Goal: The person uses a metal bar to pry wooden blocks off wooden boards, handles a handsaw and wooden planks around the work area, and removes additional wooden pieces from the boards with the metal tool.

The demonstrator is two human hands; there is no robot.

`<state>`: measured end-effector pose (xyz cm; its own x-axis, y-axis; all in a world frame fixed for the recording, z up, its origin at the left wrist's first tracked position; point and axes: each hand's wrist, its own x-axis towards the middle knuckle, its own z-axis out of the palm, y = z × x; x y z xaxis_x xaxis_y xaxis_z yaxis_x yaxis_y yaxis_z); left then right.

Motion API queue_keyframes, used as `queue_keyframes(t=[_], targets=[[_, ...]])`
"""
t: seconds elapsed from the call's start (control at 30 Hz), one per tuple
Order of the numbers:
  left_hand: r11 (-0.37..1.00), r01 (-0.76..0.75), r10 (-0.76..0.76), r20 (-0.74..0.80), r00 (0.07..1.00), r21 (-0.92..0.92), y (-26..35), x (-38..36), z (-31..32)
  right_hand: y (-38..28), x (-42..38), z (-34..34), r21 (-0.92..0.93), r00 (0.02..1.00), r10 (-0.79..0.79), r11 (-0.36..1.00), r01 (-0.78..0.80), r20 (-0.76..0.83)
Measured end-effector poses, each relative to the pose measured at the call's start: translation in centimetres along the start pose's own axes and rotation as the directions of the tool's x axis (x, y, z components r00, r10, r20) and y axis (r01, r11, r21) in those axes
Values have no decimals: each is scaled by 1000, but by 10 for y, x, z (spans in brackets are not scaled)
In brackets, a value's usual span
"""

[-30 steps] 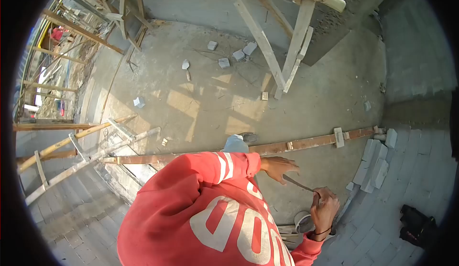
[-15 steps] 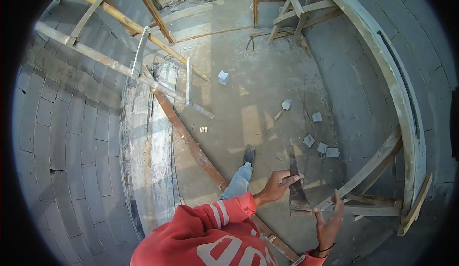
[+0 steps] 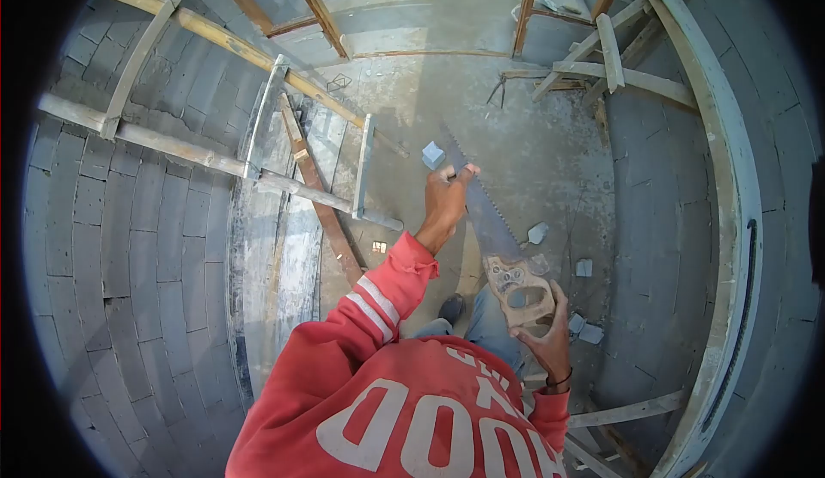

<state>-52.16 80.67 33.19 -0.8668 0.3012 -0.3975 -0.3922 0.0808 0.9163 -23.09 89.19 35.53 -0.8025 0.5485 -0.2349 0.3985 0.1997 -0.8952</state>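
A handsaw (image 3: pixel 494 220) with a toothed metal blade and a worn wooden handle is held out over the floor, its tip pointing away from me. My left hand (image 3: pixel 447 196) pinches the blade between fingers and thumb, partway toward the tip. At the near end, my right hand (image 3: pixel 550 333) is at the handle, thumb on the near side and fingers curled at its outer edge. Beyond my left hand, a small pale block (image 3: pixel 433 155) lies on the floor.
A wooden ladder (image 3: pixel 258 173) leans at the left, with a long brown plank (image 3: pixel 331 224) beneath it. On the right are a trowel (image 3: pixel 538 234), several small block pieces (image 3: pixel 584 267) and a timber frame (image 3: pixel 730 220) against the block wall. A doorway frame stands ahead.
The saw has swung up and forward, showing its blade and handle broadside. My left hand has moved forward with it. My right hand, open and apart before, has come onto the handle.
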Motion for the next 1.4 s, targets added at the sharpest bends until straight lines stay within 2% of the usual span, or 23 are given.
queue_keyframes(t=[0.03, 0.1, 0.17, 0.23, 0.27, 0.33, 0.43, 0.5, 0.57, 0.6, 0.63, 0.7, 0.73, 0.8, 0.83, 0.9, 0.97, 1.03, 1.13, 1.27, 1.33, 1.37, 1.4], targets=[[1000, -17, 17, 1, 1000, -10, 4, 23, 6, -5, 26, -7, -6, 1000, -18, 1000, 18, -5], [992, 31, -24, -60, 998, 125, -1, 73, 15, -12, 77, -18, -202, 961, -252, 941, 272, 117], [969, -17, 46, -113, 993, 248, -12, 122, 28, -20, 137, -26, -220, 947, -278, 925, 309, 163], [984, 155, -137, -173, 975, 91, -17, 168, 47, -29, 201, -31, -313, 869, -299, 846, 433, 393], [983, 162, -145, -181, 973, 82, -20, 187, 54, -24, 230, -32, -320, 860, -307, 834, 450, 408], [987, 150, -133, -224, 966, 64, -10, 236, 67, -1, 302, -24, -412, 861, -235, 801, 434, 451], [989, 150, -144, -271, 952, 3, 17, 293, 77, -6, 400, -26, -393, 864, -265, 806, 442, 428], [968, 179, -215, -206, 955, -178, 50, 323, 77, -23, 469, -34, -349, 880, -259, 845, 406, 398], [921, 139, -195, -121, 973, -365, 73, 355, 71, -46, 532, -38, -188, 857, -246, 913, 361, 452], [889, 115, -178, -102, 979, -442, 86, 369, 68, -55, 566, -38, -48, 869, -196, 969, 244, 454], [851, 95, -160, -84, 983, -517, 94, 387, 66, -68, 601, -38, -51, 877, -191, 970, 237, 441], [844, 42, -122, -114, 986, -534, 89, 426, 62, -94, 675, -34, -95, 729, -10, 990, 102, 685], [833, -22, -81, -161, 984, -553, 90, 450, 59, -101, 712, -27, -94, 731, -7, 991, 97, 683], [828, -24, -125, -227, 966, -560, 89, 507, 55, -109, 783, -4, -118, 662, -92, 957, 266, 744], [827, -27, -167, -291, 942, -562, 87, 534, 51, -114, 821, 7, -111, 656, -77, 964, 240, 751], [770, -39, -217, -318, 923, -637, 92, 613, 51, -127, 893, 31, -310, 664, -44, 860, 406, 747], [793, 46, -271, -284, 920, -607, 136, 701, 59, -151, 959, 50, -360, 695, -10, 850, 385, 719], [867, 25, -153, -218, 964, -497, 201, 790, 70, -181, 1022, 55, -423, 732, 32, 834, 356, 680], [945, -83, 74, -41, 996, -315, 325, 899, 97, -239, 1110, 55, -265, 792, -262, 845, 465, 552], [931, -351, 313, 277, 909, 101, 445, 1017, 143, -318, 1225, 52, -63, 921, -213, 967, 246, 325], [837, -513, 415, 391, 821, 189, 476, 1071, 171, -352, 1284, 52, 287, 982, -155, 951, 118, 111], [832, -522, 418, 407, 812, 188, 485, 1102, 178, -362, 1317, 53, 291, 983, -157, 949, 124, 93], [733, -626, 446, 508, 737, 264, 492, 1133, 188, -370, 1351, 55, 335, 977, -211, 924, 186, 39]])
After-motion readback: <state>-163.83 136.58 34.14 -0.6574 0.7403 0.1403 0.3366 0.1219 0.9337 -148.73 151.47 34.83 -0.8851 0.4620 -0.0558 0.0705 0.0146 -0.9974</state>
